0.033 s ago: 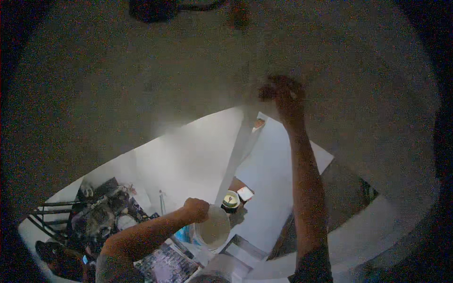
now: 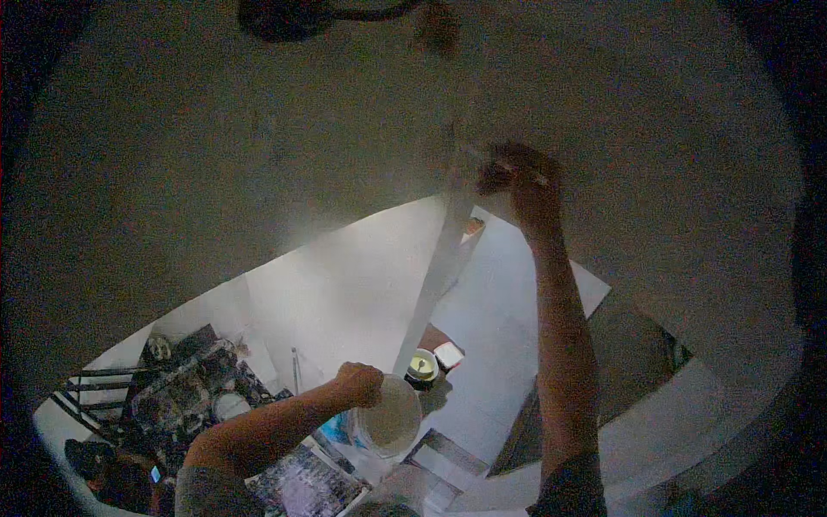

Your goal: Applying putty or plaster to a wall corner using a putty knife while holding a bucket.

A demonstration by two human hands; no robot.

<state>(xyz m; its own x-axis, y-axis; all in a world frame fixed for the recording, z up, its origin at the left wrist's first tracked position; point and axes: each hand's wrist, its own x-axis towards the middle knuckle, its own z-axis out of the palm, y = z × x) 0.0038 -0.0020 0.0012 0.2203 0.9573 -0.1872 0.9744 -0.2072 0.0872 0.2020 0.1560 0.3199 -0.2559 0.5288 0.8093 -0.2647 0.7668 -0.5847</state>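
My left hand (image 2: 360, 382) is closed on the rim of a round bucket (image 2: 389, 418) with pale greyish contents and a blue side. My raised right hand (image 2: 519, 172) is closed on a thin pale tool (image 2: 475, 152), against or just in front of a dim plastered surface (image 2: 345, 121). That hand is in shadow and grainy, so the tool's shape and whether its tip touches the surface are unclear.
Below are a small bowl (image 2: 421, 366) with yellow contents, a white square container (image 2: 448, 353), dark railings (image 2: 103, 386) and splattered clutter (image 2: 185, 388). Another person (image 2: 95, 465) with a lit phone is at the lower left. A dark object (image 2: 280, 17) hangs at the top.
My right hand has shifted a little down and to the right, and the pale streak of its tool shows more. My left hand and the bucket look the same.
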